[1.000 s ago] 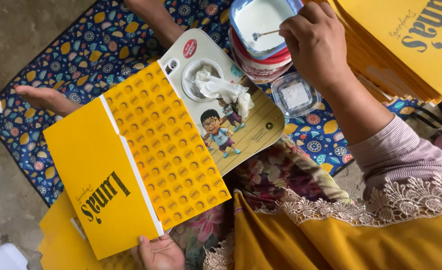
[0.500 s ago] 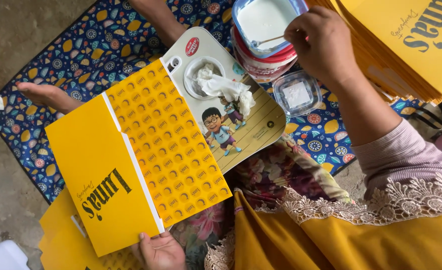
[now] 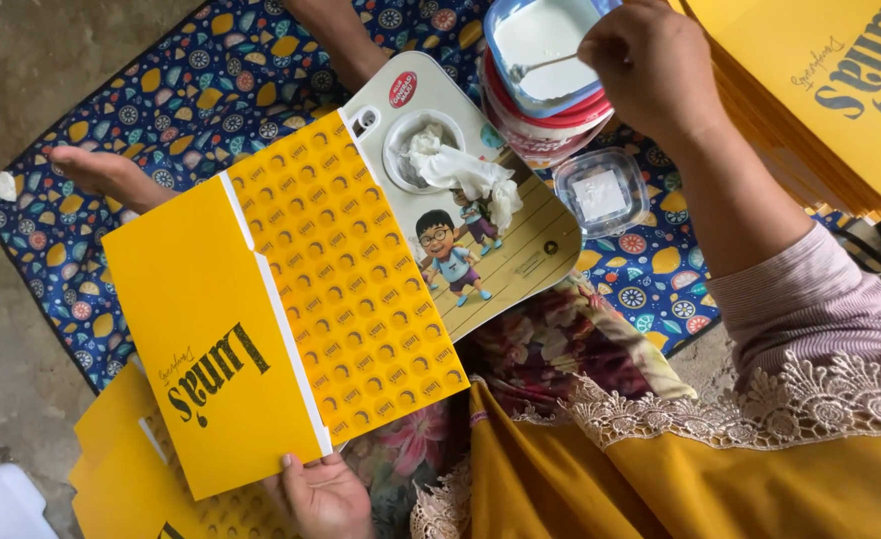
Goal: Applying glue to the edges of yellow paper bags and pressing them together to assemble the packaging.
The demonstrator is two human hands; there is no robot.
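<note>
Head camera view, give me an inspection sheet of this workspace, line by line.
Surface: patterned blue mat on a concrete floor.
Job's things: yellow folded card; blue tub of white paste; thin stick.
Clutter: crumpled white cloth on a cartoon board; small clear box; stack of yellow cards.
Hands: left hand grips the card's edge; right hand holds the stick in the paste.
Cables: nothing seen.
Surroundings: a bare foot on the mat.

Left hand [image 3: 323, 496] cut off by bottom edge; yellow stack [image 3: 840, 90] cropped top right.
</note>
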